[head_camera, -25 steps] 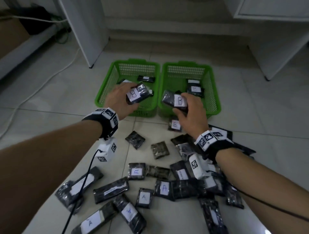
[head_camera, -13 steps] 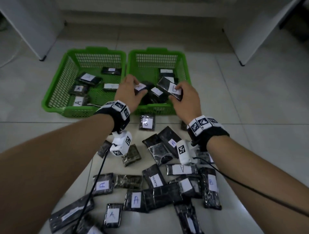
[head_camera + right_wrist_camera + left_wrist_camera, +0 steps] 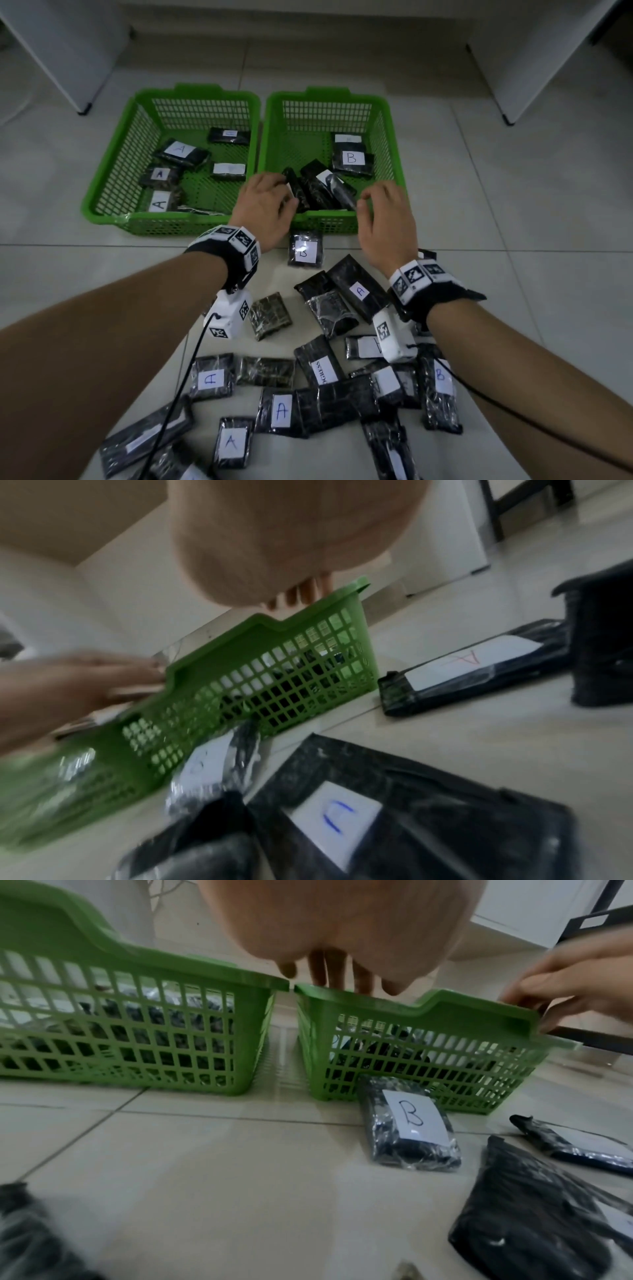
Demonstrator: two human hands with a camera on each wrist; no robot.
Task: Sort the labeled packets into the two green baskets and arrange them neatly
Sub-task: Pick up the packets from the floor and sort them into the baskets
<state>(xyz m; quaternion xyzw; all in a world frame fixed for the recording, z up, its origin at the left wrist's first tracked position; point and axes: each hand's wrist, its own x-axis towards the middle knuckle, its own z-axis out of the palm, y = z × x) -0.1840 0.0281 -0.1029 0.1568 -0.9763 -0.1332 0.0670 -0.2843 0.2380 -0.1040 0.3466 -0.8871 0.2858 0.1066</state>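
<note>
Two green baskets stand side by side on the tile floor. The left basket holds several black packets labeled A. The right basket holds a B packet at the back and a loose heap of packets at its near end. My left hand hovers over that basket's near left corner with fingers hanging down and nothing in them. My right hand is at the near rim with fingers loosely curled and empty. A B packet lies just in front of the basket.
Many more black packets, some labeled A or B and some face down, are scattered on the floor under my forearms. White furniture legs stand at the back left and back right. Cables trail from both wrist cameras.
Both hands carried B-labeled packets to the right basket and let them go. The packets now lie in its near end, and both hands are empty.
</note>
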